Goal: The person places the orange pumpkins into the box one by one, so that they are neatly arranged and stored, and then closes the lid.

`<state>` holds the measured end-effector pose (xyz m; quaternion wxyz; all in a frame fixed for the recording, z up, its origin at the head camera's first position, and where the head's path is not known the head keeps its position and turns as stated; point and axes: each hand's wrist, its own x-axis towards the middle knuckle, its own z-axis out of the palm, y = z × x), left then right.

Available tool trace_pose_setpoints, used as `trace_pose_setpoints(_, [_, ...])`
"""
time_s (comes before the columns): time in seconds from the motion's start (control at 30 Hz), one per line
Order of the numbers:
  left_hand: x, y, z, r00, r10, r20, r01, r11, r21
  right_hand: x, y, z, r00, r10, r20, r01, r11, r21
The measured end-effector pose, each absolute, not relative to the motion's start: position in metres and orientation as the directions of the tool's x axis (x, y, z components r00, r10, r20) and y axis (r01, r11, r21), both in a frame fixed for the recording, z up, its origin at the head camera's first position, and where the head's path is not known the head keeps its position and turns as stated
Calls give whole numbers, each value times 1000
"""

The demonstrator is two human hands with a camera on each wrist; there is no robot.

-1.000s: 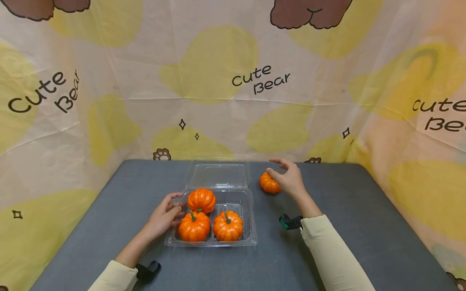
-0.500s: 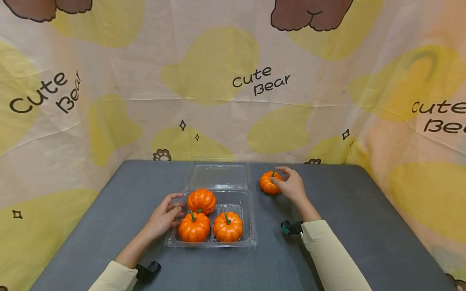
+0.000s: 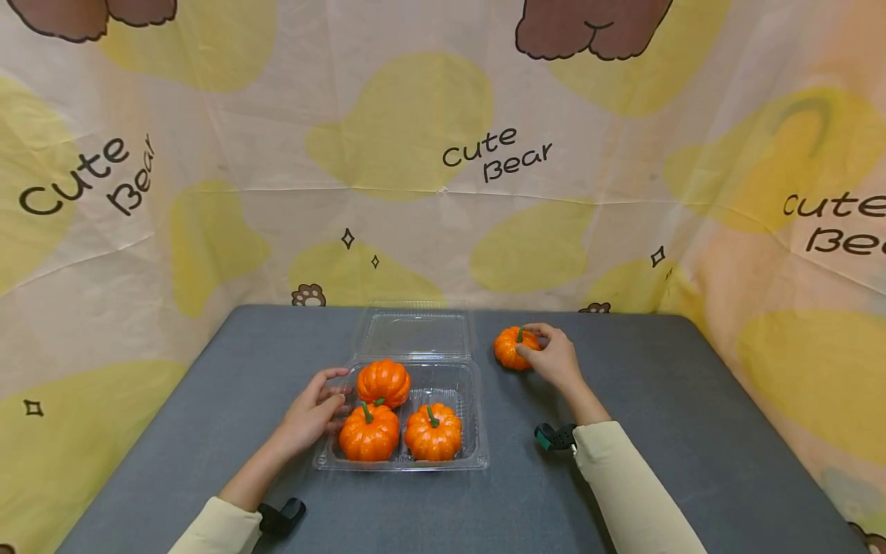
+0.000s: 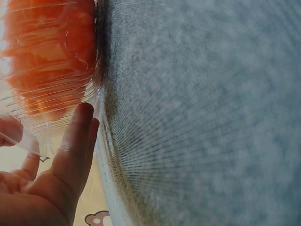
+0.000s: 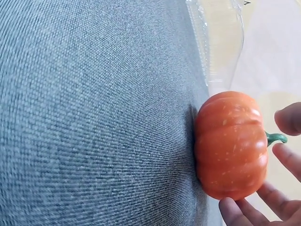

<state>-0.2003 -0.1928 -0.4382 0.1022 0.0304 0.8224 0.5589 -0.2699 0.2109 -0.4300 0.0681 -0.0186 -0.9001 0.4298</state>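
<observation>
In the head view, a clear plastic clamshell box (image 3: 477, 415) holds three orange toy pumpkins: one at the back left (image 3: 384, 382), one at the front left (image 3: 369, 433), one at the front right (image 3: 434, 433). My left hand (image 3: 310, 412) rests beside the box's left wall; in the left wrist view, extended fingers (image 4: 70, 146) lie against its ribbed side. A fourth pumpkin (image 5: 230, 146) with a green stem (image 5: 276, 138) sits on the table right of the lid. My right hand (image 3: 556, 358) is around it, lower fingertips at its side, thumb and forefinger apart on either side of the stem.
The box's hinged lid (image 3: 417, 335) lies folded back toward the far table edge. Grey cloth covers the table (image 3: 657, 431). A printed curtain (image 3: 415, 192) encloses the back and sides. Dark bands sit on both wrists, such as the left wristband (image 3: 282, 517).
My right hand has come down and slightly right, lower around the lone pumpkin, its stem now showing between thumb and fingers. The left hand and the box have stayed put.
</observation>
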Motion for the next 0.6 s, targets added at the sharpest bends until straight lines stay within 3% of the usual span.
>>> trace_pose_setpoints(0.6, [-201, -193, -438, -977, 168, -134, -63, 373, 926, -275, 212, -434, -994, 107, 23, 51, 634, -772])
